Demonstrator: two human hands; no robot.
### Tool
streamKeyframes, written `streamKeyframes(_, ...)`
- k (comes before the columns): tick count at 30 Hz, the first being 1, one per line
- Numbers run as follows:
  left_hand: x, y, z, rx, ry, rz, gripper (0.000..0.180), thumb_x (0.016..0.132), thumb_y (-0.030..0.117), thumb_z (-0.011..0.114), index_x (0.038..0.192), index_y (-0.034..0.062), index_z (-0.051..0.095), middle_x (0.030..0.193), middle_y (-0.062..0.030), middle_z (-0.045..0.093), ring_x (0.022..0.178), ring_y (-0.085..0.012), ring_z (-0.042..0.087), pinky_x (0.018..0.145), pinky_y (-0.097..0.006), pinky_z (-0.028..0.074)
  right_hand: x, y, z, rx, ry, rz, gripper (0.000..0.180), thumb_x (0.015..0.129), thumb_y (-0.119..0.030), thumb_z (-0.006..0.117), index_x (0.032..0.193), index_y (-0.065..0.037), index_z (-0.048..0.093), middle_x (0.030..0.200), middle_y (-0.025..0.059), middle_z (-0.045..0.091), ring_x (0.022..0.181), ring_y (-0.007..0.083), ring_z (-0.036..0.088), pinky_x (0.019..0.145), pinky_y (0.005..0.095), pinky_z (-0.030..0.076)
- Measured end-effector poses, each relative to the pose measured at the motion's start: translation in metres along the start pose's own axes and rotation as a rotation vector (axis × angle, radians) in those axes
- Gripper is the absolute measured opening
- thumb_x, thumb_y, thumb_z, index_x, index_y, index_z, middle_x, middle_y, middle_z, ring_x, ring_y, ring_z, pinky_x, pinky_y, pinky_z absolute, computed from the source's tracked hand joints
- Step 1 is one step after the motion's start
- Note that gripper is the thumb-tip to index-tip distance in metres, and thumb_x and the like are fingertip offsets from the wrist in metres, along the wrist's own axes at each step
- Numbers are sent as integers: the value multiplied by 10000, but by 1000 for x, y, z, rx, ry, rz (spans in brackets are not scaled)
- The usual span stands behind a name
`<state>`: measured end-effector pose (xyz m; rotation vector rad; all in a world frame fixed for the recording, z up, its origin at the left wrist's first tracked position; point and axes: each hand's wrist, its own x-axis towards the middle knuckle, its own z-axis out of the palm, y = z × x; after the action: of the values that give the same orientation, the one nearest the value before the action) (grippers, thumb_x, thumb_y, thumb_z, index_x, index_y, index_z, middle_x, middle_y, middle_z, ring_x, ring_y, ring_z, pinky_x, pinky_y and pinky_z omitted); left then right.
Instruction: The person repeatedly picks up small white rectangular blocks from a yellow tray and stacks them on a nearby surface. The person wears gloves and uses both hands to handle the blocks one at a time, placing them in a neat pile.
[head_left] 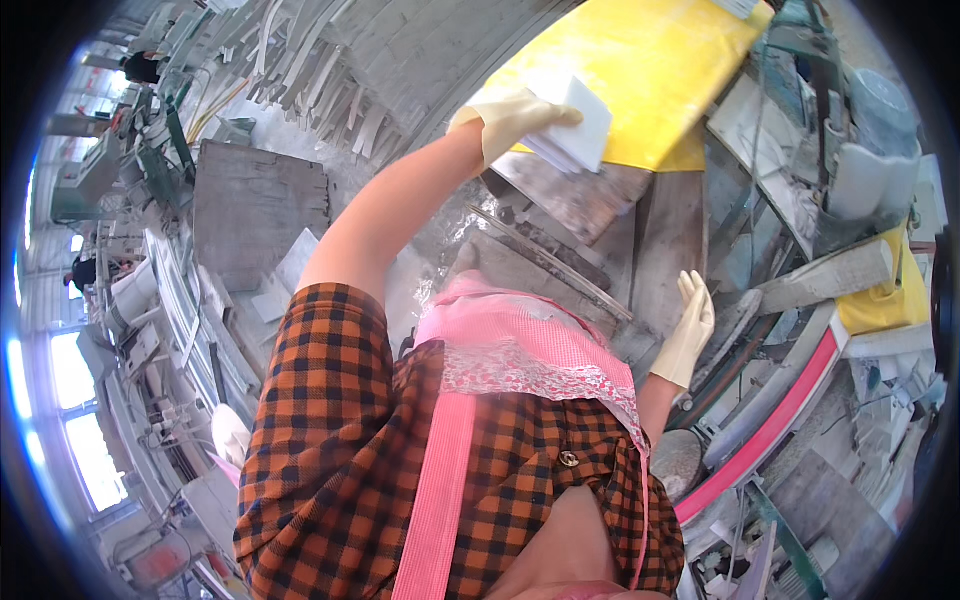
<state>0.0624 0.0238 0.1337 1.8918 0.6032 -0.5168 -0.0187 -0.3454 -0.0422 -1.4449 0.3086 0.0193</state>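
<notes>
Your gloved left hand (515, 118) grips a stack of white tiles (578, 125) at the near edge of the yellow sheet (640, 60). Your right hand (688, 330) hangs open, fingers straight, beside the grey slab (668, 245).

Short-sleeved shirt (330, 440) in orange-and-black check, one button visible. Pink mesh-textured apron (500, 340) with broad pink strap (clear plastic layer at chest). Cream rubber gloves: left hand (510, 118), right hand (688, 335).

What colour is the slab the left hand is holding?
White: the slab in the gloved left hand shows best in the head view.
</notes>
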Motion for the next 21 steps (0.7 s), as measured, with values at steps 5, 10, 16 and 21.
streamKeyframes(5, 16, -40, -42, -207, -195, 79, 648, 888, 469, 725, 1310, -20, 677, 1253, -160, 719, 1189, -262, 648, 1031, -367, 467, -27, -11, 79, -182, 79, -48, 426, 1114, -279, 491, 1368, 44, 603, 1300, 198, 686, 1247, 253, 633, 1108, 368, 442)
streamKeyframes(10, 39, -57, -64, -320, -355, 103, 646, 851, 437, 787, 1306, -10, 679, 1208, -153, 736, 1141, -268, 673, 980, -381, 506, -65, -32, 164, -219, 169, -22, 442, 1122, -274, 461, 1359, 73, 598, 1293, 233, 682, 1253, 274, 635, 1118, 388, 447)
streamKeyframes(16, 72, -65, -66, -539, -453, 87, 602, 882, 360, 786, 1332, -15, 644, 1246, -159, 717, 1156, -258, 662, 983, -380, 505, -83, -51, 198, -225, 320, -58, 434, 1120, -267, 454, 1341, 67, 622, 1267, 214, 703, 1207, 265, 661, 1092, 385, 461)
streamKeyframes(21, 104, -59, -77, -445, -357, 0, 698, 955, 426, 684, 1477, -5, 514, 1415, -133, 629, 1274, -277, 596, 1053, -383, 451, -48, -78, 213, -284, 364, -189, 411, 1121, -250, 449, 1340, 42, 637, 1269, 194, 708, 1193, 232, 663, 1096, 359, 446)
